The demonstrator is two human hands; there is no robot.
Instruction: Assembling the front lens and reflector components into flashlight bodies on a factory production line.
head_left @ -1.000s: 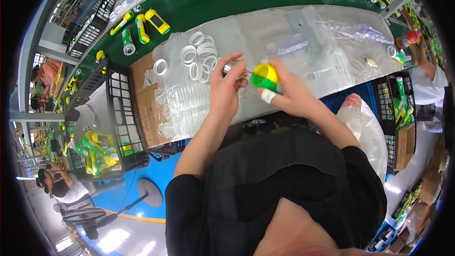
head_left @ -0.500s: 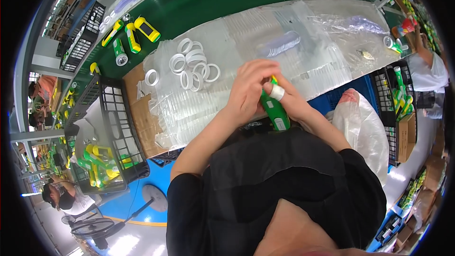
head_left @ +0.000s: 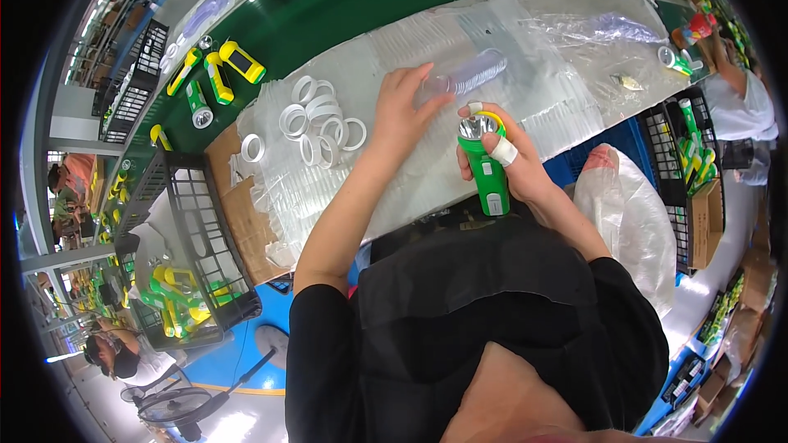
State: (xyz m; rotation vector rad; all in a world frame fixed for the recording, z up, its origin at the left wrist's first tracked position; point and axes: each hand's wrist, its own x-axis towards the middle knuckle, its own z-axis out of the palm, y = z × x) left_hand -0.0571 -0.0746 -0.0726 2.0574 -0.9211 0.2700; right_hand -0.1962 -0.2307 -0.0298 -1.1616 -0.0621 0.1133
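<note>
A green flashlight [head_left: 492, 180] with a yellow rim is in my right hand [head_left: 521, 160], its bare silver reflector [head_left: 476, 126] turned upward. My fingers wrap round its neck, and a white band covers part of the thumb. My left hand [head_left: 402, 107] is spread over the bench, thumb and forefinger apart at the near left end of a row of clear round lenses [head_left: 478, 74]. Whether those fingertips touch a lens is hard to see. Several loose white rings [head_left: 308, 119] lie in a cluster left of that hand.
Plastic sheeting [head_left: 394, 189] covers the worktop. Yellow-green flashlights [head_left: 217, 78] lie on the green surface at far left. Black crates [head_left: 209, 221] of flashlights stand on either side. A white sack [head_left: 620, 221] stands at my right. Other people are at both edges.
My hands have separated. The left has let go of the flashlight and moved to the clear lenses; the right keeps hold of it, its reflector end now uncovered. The view has shifted slightly.
</note>
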